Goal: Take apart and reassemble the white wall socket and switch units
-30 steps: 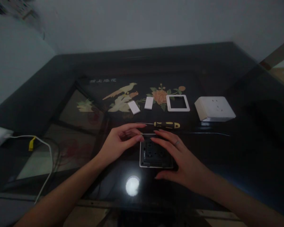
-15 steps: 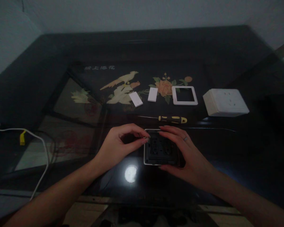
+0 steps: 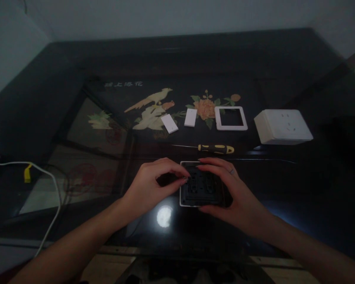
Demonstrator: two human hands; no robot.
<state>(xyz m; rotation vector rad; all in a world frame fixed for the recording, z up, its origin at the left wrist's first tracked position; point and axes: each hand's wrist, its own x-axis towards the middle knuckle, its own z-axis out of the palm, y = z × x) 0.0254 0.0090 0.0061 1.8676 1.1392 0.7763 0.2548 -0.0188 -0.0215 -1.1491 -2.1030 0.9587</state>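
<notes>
A dark switch module point(image 3: 199, 188) with a white rim lies flat on the black glass table point(image 3: 284, 189). My right hand point(image 3: 229, 193) curls over its right side and steadies it, a ring on one finger. My left hand point(image 3: 154, 185) is pinched at the module's left edge; thumb and forefinger meet on something too small to make out. Beyond the hands lies a yellow-and-black screwdriver point(image 3: 214, 148).
Farther back lie two small white rocker caps point(image 3: 169, 123) point(image 3: 191, 117), a white square frame point(image 3: 231, 118) and a white socket box point(image 3: 282, 126). A white cable point(image 3: 47, 185) with a yellow tag point(image 3: 27, 174) runs along the left. A lamp's reflection point(image 3: 164, 217) glares near the front edge.
My left hand's pinch has moved down to the module's left edge. My right hand has settled lower over the module. The view has shifted slightly.
</notes>
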